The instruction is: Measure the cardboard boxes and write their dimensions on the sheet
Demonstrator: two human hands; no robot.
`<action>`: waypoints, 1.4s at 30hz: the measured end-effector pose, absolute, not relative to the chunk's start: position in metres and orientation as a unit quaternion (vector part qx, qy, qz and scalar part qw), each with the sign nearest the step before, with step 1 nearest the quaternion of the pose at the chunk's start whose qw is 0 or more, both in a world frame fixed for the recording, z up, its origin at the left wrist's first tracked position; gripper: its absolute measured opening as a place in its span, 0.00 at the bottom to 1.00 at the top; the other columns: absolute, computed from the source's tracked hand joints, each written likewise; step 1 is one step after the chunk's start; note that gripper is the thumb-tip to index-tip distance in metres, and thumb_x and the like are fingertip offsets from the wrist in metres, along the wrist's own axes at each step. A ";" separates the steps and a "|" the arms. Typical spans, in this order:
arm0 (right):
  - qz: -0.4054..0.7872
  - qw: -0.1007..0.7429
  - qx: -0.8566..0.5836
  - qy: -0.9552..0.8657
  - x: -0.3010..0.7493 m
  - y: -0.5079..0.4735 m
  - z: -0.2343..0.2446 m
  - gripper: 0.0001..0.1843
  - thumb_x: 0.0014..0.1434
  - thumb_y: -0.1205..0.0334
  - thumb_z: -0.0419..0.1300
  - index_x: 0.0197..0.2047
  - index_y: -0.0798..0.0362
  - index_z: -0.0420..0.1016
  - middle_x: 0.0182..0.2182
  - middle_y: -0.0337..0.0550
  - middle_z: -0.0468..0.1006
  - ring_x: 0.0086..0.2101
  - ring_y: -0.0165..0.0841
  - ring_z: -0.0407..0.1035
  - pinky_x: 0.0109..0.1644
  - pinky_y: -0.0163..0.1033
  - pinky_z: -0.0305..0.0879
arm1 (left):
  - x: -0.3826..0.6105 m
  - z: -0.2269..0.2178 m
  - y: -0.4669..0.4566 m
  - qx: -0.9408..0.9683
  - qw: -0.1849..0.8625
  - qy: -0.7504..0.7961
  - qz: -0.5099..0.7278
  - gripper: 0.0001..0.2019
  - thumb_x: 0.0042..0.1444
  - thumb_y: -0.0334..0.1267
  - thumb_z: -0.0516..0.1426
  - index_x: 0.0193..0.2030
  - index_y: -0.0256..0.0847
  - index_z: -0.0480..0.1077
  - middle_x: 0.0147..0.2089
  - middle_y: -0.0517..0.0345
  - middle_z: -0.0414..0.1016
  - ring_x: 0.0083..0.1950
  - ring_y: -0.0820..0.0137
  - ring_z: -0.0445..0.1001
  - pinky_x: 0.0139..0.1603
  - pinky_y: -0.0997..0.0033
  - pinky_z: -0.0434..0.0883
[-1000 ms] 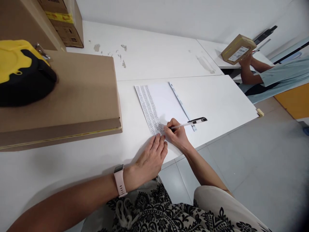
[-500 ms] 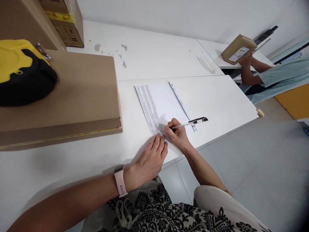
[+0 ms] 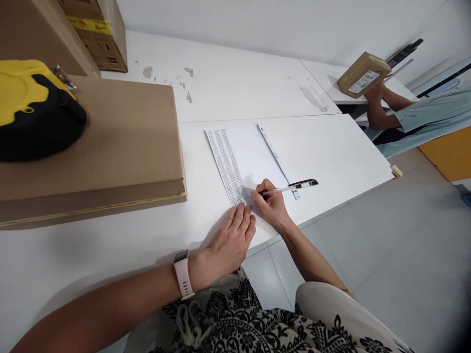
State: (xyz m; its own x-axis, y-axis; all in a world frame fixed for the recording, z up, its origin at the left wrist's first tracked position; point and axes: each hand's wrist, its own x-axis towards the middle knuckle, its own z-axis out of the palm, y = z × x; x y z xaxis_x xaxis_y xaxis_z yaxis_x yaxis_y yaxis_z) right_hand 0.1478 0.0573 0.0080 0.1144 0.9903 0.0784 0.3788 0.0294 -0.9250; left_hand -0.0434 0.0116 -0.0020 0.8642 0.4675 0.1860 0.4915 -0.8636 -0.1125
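A white sheet of paper (image 3: 253,152) lies on the white table, with columns of small dark writing along its left part. My right hand (image 3: 270,203) is closed around a pen (image 3: 290,188), a clear-barrelled one with a black clip end, its tip touching the paper by the last column. Flat at the paper's near edge rests my left hand (image 3: 233,235), fingers stretched out, fingertips on the sheet. A pale pink watch band (image 3: 183,278) circles the left wrist. Under the sheet's right side, a printed bluish strip (image 3: 274,153) shows.
To the left stands a large cardboard box (image 3: 121,137) bearing a yellow and black tape measure (image 3: 33,110). More cartons (image 3: 106,44) are stacked behind it. At the far right, another person's hands (image 3: 374,90) hold a small parcel (image 3: 362,76). The white table (image 3: 331,147) ends above a tiled floor.
The pen's upper end has shifted very slightly to the right as my right hand moves a little. My left hand stays where it was.
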 end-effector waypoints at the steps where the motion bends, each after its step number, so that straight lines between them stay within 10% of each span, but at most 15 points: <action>1: 0.347 0.438 -0.604 -0.568 0.148 0.058 0.008 0.15 0.61 0.60 0.62 0.28 0.48 0.59 0.22 0.31 0.59 0.24 0.28 0.52 0.29 0.39 0.49 | -0.043 -0.002 0.012 -0.962 0.080 -0.249 -0.075 0.38 0.64 0.49 0.54 0.73 0.22 0.57 0.76 0.26 0.59 0.76 0.42 0.59 0.77 0.43 0.48; 42: 0.327 0.445 -0.620 -0.557 0.149 0.058 0.010 0.14 0.58 0.63 0.61 0.27 0.48 0.58 0.21 0.30 0.57 0.24 0.27 0.52 0.27 0.36 0.51 | -0.044 0.004 0.012 -0.964 0.065 -0.247 -0.080 0.36 0.64 0.47 0.54 0.71 0.20 0.59 0.76 0.25 0.59 0.76 0.39 0.58 0.76 0.43 0.50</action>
